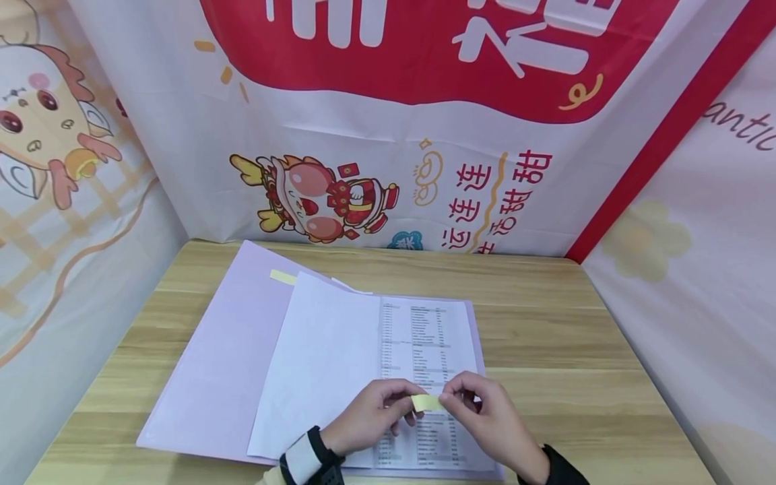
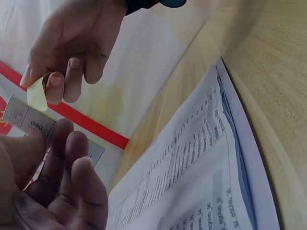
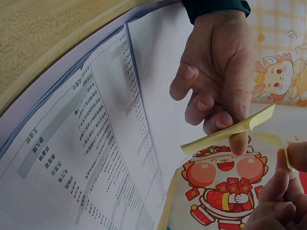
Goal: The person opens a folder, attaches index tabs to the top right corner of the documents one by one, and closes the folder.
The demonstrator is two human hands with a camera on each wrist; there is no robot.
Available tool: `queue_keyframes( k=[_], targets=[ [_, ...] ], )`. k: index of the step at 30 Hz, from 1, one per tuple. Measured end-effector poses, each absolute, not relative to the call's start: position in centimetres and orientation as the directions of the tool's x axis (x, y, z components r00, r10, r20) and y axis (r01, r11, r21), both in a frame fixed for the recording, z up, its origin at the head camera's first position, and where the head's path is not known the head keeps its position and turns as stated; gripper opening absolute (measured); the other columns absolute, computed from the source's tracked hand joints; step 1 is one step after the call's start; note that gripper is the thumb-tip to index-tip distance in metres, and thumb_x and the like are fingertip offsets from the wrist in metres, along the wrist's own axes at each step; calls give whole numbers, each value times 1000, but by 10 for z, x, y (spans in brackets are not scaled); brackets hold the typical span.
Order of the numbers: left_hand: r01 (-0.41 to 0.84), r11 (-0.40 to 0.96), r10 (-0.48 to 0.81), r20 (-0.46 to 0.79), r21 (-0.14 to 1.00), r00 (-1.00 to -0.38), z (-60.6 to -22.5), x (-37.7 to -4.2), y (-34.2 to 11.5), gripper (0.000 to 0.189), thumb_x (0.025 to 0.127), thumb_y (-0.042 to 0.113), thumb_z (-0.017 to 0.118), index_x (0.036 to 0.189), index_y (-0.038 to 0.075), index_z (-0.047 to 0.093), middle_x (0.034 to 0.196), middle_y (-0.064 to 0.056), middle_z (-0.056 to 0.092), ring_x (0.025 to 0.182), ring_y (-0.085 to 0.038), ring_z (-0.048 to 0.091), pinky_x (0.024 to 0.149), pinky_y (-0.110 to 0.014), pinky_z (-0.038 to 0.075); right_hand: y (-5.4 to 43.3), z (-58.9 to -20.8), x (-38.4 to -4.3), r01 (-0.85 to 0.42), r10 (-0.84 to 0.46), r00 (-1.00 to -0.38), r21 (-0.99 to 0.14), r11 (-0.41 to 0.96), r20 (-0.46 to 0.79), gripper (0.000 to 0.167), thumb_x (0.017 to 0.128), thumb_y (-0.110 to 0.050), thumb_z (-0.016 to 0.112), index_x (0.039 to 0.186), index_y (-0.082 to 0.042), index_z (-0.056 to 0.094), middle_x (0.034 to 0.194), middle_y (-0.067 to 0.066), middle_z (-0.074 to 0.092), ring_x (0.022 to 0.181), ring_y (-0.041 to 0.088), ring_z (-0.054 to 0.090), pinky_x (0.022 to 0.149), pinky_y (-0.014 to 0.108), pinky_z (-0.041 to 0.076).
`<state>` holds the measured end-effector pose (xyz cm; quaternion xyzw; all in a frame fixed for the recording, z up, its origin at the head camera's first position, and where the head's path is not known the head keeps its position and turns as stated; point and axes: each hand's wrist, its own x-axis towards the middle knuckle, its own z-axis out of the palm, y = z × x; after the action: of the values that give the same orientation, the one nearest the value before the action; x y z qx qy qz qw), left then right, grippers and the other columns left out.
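Observation:
My left hand (image 1: 378, 414) grips a narrow pad of yellow sticky notes (image 2: 36, 122) between thumb and fingers. Its printed backing faces the left wrist camera. Thumb and index finger of my right hand (image 1: 485, 417) pinch the end of a thin yellow strip (image 2: 37, 94), which curls up at the pad's end. Both hands are over the printed sheet (image 1: 436, 350) on the right side of a lilac folder (image 1: 206, 364) lying open on the table. A white page (image 1: 315, 364) with no visible print covers the folder's middle.
Another yellow strip (image 1: 282, 277) lies on the folder's left cover, partly overlapped by the white page. The wooden table (image 1: 545, 323) extends to printed cloth walls (image 1: 364, 121) at the back and sides. A wristband (image 1: 309, 455) is on my left wrist.

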<state>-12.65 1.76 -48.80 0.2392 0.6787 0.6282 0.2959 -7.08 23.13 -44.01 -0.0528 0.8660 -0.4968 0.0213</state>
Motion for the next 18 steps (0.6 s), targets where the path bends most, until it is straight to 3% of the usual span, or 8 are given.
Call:
queue_keyframes(
  k=[10, 18],
  targets=[
    [-50, 132, 677, -126, 990, -725, -491, -129, 16, 17, 99, 26, 57, 111, 19, 67, 95, -1, 69, 81, -13, 65, 59, -21, 50, 229, -433, -64, 0, -112, -992, -875, 483, -62, 16, 91, -30, 69, 85, -15, 66, 72, -3, 51, 57, 2, 40, 52, 19, 36],
    [3, 137, 673, -91, 991, -734, -493, -131, 16, 18, 98, 35, 57, 101, 21, 68, 89, 3, 69, 79, -9, 64, 58, -20, 49, 231, -428, -60, 52, -86, -991, -884, 465, -104, 17, 92, -27, 68, 86, -11, 66, 78, -1, 56, 59, 4, 43, 54, 20, 38]
  ],
)
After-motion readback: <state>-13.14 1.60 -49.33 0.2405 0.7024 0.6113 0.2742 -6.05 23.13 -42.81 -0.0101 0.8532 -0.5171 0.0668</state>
